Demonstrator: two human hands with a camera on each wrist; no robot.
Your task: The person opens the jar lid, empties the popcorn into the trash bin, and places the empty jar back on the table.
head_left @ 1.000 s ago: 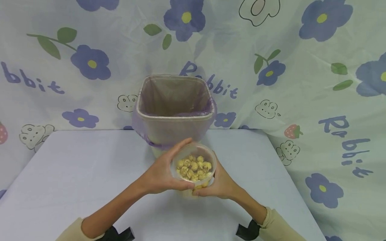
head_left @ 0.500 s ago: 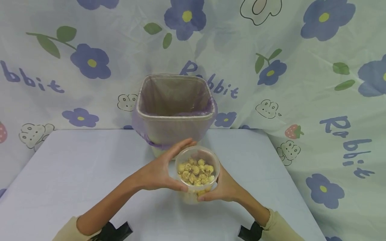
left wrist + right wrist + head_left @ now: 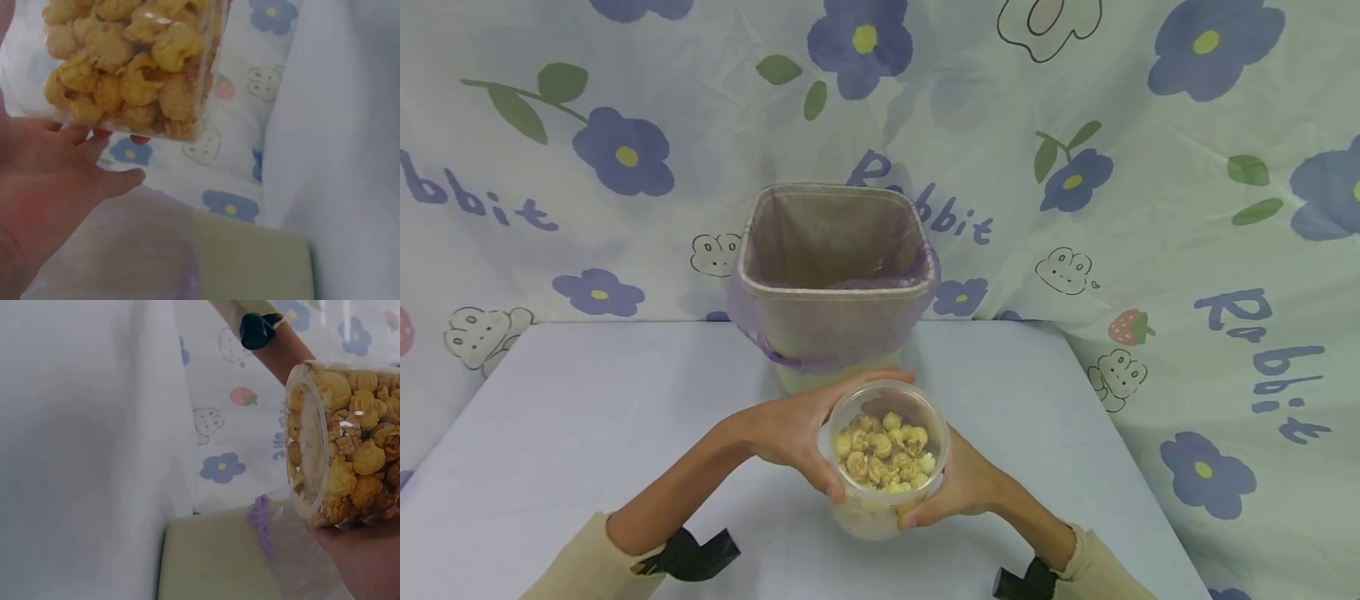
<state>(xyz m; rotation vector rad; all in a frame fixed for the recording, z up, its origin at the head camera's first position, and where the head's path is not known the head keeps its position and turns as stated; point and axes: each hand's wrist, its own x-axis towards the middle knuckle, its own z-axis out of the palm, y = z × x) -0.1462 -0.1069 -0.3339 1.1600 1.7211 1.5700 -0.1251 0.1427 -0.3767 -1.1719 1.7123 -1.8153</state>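
Observation:
A clear round plastic tub (image 3: 868, 521) of popcorn is held over the table in front of me, its round top tilted towards the head camera. Yellow popcorn (image 3: 883, 454) shows through the top and the side. My left hand (image 3: 786, 429) grips the tub from the left, thumb on the near side, fingers reaching round the far side. On the right, my right hand (image 3: 966, 483) holds it lower down, with the thumb against the front wall. In the right wrist view the tub's base (image 3: 306, 444) faces the table; most of the right fingers are hidden.
A beige trash bin (image 3: 842, 329) stands at the table's back, behind the tub, lined with a purple bag (image 3: 748, 325) folded over its rim. The white table (image 3: 625, 400) meets a flower-patterned cloth (image 3: 715, 92) at the back and right.
Both hands have brought the tub down and closer to me, away from the bin. The left hand has turned at the wrist, and the tub's top looks larger.

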